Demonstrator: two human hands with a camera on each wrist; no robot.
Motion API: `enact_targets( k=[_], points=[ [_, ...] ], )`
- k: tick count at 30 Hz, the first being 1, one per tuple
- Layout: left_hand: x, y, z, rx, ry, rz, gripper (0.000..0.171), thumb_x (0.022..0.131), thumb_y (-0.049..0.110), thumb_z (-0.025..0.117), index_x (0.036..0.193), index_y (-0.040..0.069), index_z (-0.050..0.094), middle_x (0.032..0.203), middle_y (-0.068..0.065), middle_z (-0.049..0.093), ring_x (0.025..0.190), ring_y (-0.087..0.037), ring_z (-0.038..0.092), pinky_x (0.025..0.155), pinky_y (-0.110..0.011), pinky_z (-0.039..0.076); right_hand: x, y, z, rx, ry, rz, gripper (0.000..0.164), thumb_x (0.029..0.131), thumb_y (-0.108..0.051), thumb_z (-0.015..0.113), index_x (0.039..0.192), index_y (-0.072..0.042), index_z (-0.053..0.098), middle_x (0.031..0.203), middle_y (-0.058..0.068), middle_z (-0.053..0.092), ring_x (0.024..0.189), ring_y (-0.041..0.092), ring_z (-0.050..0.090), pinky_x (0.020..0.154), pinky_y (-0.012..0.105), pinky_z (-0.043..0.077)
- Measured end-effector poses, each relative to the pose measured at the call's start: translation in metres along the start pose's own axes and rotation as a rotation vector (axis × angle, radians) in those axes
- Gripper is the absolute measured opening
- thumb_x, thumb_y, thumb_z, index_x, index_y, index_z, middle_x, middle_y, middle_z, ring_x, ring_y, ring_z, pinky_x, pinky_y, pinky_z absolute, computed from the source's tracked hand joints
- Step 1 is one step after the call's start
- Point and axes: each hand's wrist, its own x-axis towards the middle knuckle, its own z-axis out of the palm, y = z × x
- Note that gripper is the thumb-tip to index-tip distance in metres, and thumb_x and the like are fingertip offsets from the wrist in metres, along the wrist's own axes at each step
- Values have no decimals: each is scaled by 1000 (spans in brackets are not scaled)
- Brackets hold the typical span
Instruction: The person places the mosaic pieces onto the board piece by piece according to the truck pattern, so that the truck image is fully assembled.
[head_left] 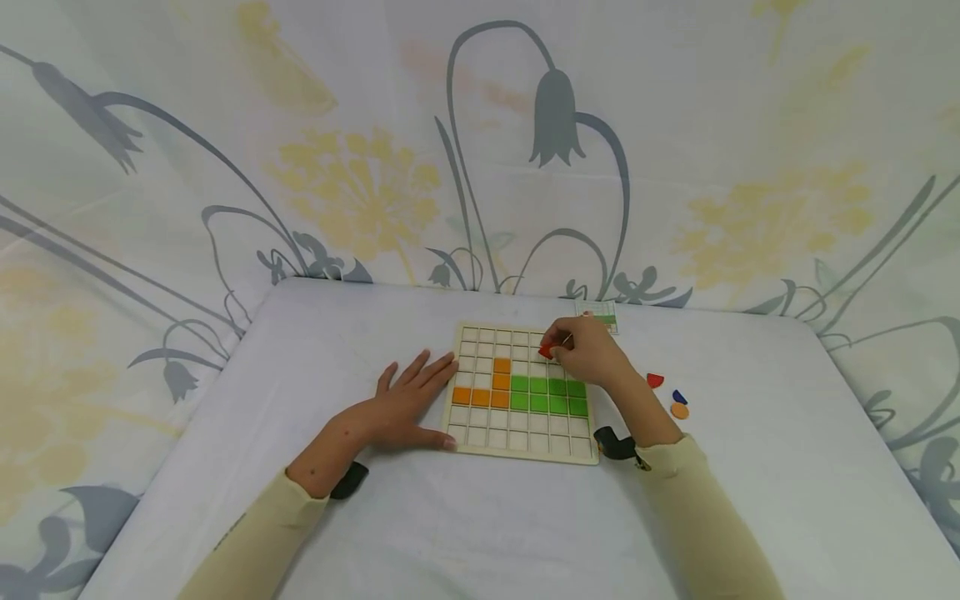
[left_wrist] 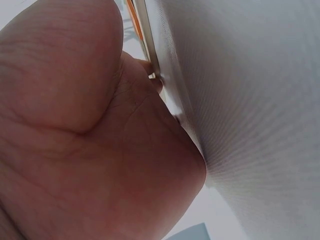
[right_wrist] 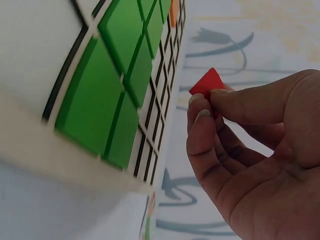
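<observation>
A pale wooden grid board [head_left: 517, 457] lies on the white tabletop. Green square tiles [head_left: 538, 385] fill two rows on its right side, and orange square tiles [head_left: 482, 397] form a stepped line on the left. Above the board's upper right cells, my right hand [head_left: 592, 350] pinches a small red piece [right_wrist: 210, 84] between thumb and fingertips; part of the piece is hidden by them. My left hand [head_left: 401, 408] lies with its fingers spread against the board's left edge, thumb near the lower left corner. In the left wrist view the palm [left_wrist: 100, 140] covers most of the scene.
Right of the board lie a red half-round piece [head_left: 656, 381], a blue half-round piece [head_left: 679, 397] and an orange disc [head_left: 679, 411]. A printed card [head_left: 606, 322] with a grid sits behind the board, partly behind my right hand. A flower-patterned cloth [head_left: 375, 167] hangs at the back.
</observation>
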Motion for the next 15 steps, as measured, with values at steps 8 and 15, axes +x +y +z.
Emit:
enact_targets(
  k=[8, 15],
  points=[
    [-1, 0, 0, -6, 6, 12, 117, 90, 63, 78, 173, 17, 10, 180, 1, 3, 165, -33, -8, 124, -70, -2, 7, -22, 19, 60, -45, -14, 20, 102, 1, 58, 105, -5, 77, 103, 11, 73, 82, 23, 65, 73, 39, 55],
    [-1, 0, -1, -11, 7, 23, 115, 91, 63, 77, 173, 17, 11, 180, 1, 3, 165, -33, -8, 124, -70, -2, 16, -39, 35, 59, -59, -41, 21, 102, 3, 59, 105, -5, 78, 106, 11, 74, 86, 24, 65, 79, 39, 56]
  ],
)
